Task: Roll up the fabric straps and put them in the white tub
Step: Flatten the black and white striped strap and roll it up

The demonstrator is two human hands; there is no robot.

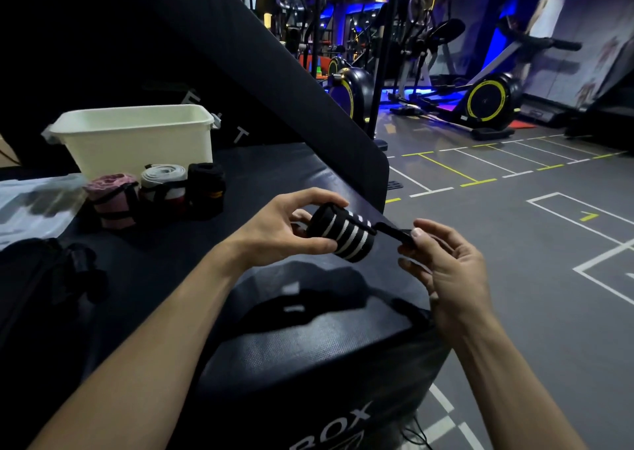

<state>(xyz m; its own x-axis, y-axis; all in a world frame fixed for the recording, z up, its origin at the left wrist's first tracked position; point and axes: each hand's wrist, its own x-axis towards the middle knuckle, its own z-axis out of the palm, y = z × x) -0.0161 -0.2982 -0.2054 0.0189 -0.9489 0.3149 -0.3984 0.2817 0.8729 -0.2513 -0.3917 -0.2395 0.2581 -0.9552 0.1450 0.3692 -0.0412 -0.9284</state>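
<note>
arms: two, bare to the elbow — no sleeves | left hand, right hand — ungloved

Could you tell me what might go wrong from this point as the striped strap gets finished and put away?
1. The left hand grips the black-and-white striped roll in mid-air while the right hand pinches its loose black tail; if the tail slips, the roll may loosen.
2. The roll is held near the black padded box's edge, so a drop could land it on the floor.
3. Three finished rolls stand in front of the white tub; reaching over might topple them.
</note>
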